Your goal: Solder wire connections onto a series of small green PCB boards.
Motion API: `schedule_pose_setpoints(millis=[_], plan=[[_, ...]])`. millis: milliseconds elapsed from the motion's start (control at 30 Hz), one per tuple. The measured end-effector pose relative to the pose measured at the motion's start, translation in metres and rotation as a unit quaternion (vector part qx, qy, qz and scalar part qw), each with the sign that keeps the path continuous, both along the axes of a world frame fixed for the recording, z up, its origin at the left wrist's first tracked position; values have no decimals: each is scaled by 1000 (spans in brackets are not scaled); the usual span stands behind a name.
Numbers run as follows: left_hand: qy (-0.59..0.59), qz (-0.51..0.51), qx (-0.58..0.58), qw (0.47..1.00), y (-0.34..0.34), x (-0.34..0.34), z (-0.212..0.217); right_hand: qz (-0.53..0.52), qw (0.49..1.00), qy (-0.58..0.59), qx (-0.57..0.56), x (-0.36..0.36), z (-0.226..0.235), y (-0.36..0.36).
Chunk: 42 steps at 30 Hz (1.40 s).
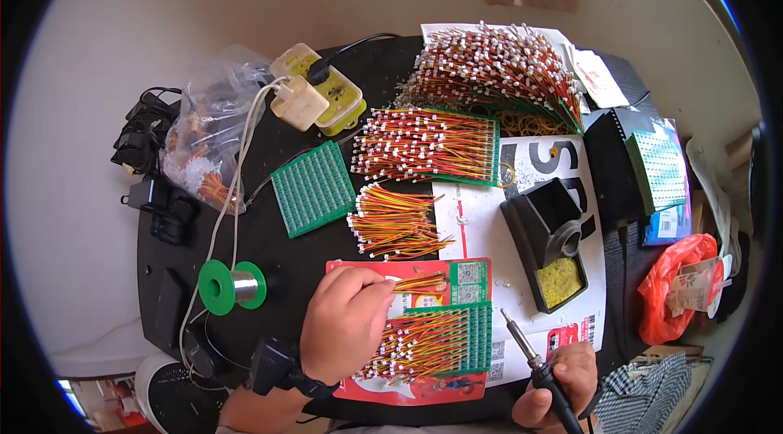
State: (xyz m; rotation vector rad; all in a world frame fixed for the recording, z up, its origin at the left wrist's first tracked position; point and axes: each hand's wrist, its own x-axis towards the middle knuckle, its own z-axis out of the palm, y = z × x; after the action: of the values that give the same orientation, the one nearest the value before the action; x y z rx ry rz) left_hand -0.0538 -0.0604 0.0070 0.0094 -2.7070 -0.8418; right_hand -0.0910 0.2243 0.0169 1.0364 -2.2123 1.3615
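My left hand (347, 324) is closed, its fingers pinched at the near end of a small bunch of red and yellow connector wires (424, 281). The fingertips partly hide that grip. Below it, a green circuit board panel (477, 340) lies on a red printed sheet (461, 395), with rows of wires with white plugs (408, 348) running across its left part. In my right hand (571, 381) is a soldering iron (534, 359), its bare tip pointing up and left, apart from the panel. A loose pile of yellow and red wires (391, 222) lies just beyond the sheet.
A soldering iron stand (542, 226) with a yellow sponge (559, 282) stands right of centre. A solder spool (232, 287) is at left. Farther back are bare green panels (314, 189), a wired panel (489, 148), a large wire heap (497, 67) and a power strip (338, 99).
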Motion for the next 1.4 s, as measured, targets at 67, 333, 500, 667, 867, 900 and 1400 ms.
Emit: schedule_pose_setpoints(millis=[67,333,500,667,867,900,1400], plan=[[3,4,3,1000,-2,1,-3,-6,1000,2,-1,1,-1,-1],[24,9,7,1000,-8,-3,1,2,1000,-6,1,1,0,1],[58,37,-4,998,-11,-21,3,14,1000,-12,16,2,-3,6],[16,11,-34,999,-9,-34,7,8,1000,-2,-1,3,2,2],[-35,-2,-100,994,-3,-47,5,0,1000,-2,-12,3,1,4],[-50,6,-111,993,-3,-47,9,5,1000,-5,-14,3,1,4],[-61,8,-146,987,-2,-55,12,38,999,-5,-10,-1,3,8]])
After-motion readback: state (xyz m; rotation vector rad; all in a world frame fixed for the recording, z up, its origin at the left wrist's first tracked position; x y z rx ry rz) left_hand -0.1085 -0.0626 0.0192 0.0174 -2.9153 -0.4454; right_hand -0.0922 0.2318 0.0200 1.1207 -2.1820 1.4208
